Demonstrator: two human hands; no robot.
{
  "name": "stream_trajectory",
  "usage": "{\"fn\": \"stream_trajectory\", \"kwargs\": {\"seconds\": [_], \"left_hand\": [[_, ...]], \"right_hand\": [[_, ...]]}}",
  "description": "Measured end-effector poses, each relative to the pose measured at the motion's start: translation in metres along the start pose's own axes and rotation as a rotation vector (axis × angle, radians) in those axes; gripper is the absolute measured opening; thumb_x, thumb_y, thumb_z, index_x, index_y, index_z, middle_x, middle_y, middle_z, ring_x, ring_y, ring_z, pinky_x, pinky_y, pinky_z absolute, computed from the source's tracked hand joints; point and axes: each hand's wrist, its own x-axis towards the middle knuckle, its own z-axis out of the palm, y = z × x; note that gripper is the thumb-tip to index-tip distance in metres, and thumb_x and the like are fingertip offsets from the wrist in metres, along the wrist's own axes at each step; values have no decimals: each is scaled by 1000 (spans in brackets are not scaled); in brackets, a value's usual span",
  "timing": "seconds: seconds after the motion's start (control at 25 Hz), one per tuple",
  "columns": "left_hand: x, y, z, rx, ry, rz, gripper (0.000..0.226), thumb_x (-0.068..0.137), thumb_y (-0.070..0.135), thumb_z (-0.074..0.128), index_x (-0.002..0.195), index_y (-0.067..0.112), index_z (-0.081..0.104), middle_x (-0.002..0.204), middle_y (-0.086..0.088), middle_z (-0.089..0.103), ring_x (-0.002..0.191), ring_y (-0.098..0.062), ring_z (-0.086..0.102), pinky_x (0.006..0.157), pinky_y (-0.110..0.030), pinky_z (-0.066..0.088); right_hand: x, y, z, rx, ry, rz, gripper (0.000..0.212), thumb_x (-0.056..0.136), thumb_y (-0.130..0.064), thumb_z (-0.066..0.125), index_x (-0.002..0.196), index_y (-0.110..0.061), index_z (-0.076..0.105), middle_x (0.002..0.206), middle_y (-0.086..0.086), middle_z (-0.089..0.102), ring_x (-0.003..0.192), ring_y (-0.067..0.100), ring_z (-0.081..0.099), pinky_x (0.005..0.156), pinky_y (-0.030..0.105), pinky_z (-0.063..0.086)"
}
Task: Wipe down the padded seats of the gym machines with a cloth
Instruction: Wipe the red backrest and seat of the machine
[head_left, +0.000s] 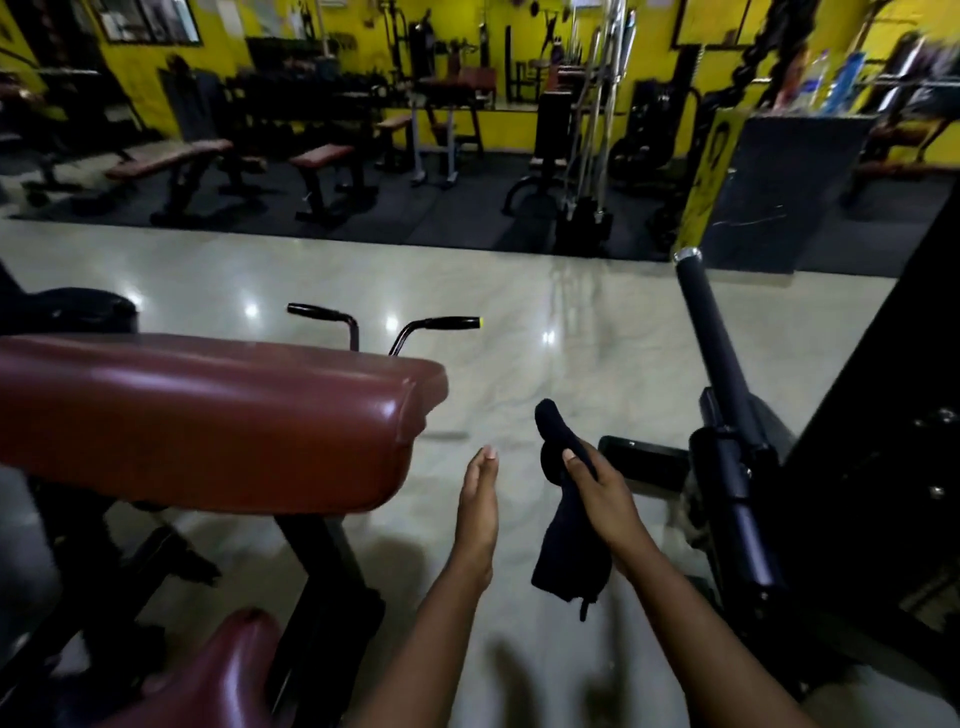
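Nearest you, at the bottom left corner, a small maroon padded seat (223, 670) rises on a black frame. Your two bare forearms reach out just right of it, above the pale polished floor (519, 312).

Your left hand (478, 512) is flat and edge-on, with fingers straight and together, holding nothing. It hovers near the rounded end of the large maroon pad (208, 415), apart from it.

Your right hand (597, 493) grips the dark cloth (563, 551), thumb laid over it and fingers curled round. One end of the cloth sticks up past the thumb and the rest hangs below the wrist (clear of both pads). The cloth is in the air over the floor, between the large pad and the black machine (737, 478) on your right.

From that machine a black padded bar (711, 338) with a silver end cap slants up and away.

Beyond the large pad's far edge, two black handle grips (441, 323) stick out sideways; the right one has a yellow-green tip.

Farther off the floor meets black matting (415, 218), where maroon-topped benches (171, 156) stand before a yellow wall (519, 127), all blurred.
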Motion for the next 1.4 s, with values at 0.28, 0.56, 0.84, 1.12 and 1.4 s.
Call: {"fn": "stream_trajectory", "kwargs": {"seconds": [0.28,0.56,0.84,1.12,1.4], "left_hand": [[124,63,44,1,53,108,49,99,41,34,145,23,34,151,3,34,138,-16,32,97,-29,24],[286,113,74,-57,84,169,48,99,39,35,144,21,34,150,2,36,138,-15,31,107,-29,21],[426,160,90,-83,64,122,50,98,42,37,143,21,37,150,3,36,139,-14,31,100,-25,22],[533,171,125,39,2,142,48,99,38,38,144,23,34,151,3,33,139,-15,31,101,-25,23],[691,200,158,-1,174,180,49,98,39,37,144,21,34,151,4,34,138,-12,31,104,-24,22]], "right_hand": [[118,-18,3,150,177,48,36,97,-38,46,127,-21,57,120,4,63,113,23,56,100,43,44],[272,-47,23,142,189,48,36,98,-36,44,130,-22,54,122,2,60,113,21,55,98,36,44],[414,-74,22,35,110,-32,32,98,-32,45,126,-23,57,106,-5,63,97,12,57,74,16,42],[543,-59,30,36,80,12,31,98,-32,45,126,-25,57,107,-4,65,102,16,60,81,24,43],[737,-51,32,-13,-61,-46,33,97,-35,47,127,-27,56,113,-5,64,107,16,58,93,32,45]]}}
